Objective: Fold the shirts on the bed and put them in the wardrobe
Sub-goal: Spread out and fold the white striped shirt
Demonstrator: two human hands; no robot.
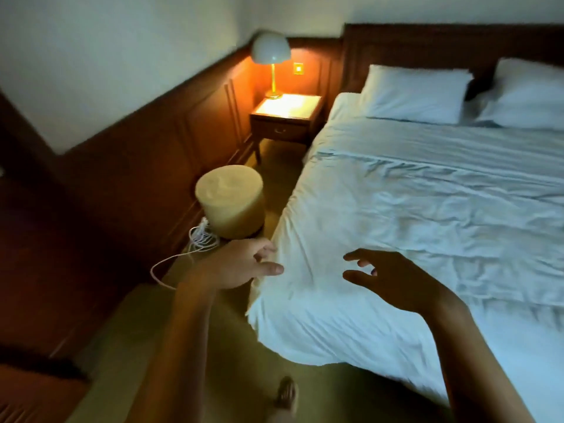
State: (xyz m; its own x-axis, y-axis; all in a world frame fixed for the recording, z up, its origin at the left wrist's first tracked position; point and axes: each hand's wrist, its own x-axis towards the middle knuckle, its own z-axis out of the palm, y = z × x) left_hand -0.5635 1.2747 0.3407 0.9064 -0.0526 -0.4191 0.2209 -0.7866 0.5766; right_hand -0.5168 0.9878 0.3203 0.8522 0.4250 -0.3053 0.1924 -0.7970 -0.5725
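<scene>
shirt not told apart from white sheet [427,209] on bed [305,331]: risk of grabbing bedding instead. left hand [241,264] at bed edge, fingers loose, empty; right hand [393,282] spread above sheet, empty. cord [200,238] on floor: trip risk.

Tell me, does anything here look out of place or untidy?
A white cord lies in a loose tangle on the floor beside the round stool, with one long loop trailing out from it. The sheet is creased, not smooth. Nothing looks spilled or broken.
</scene>
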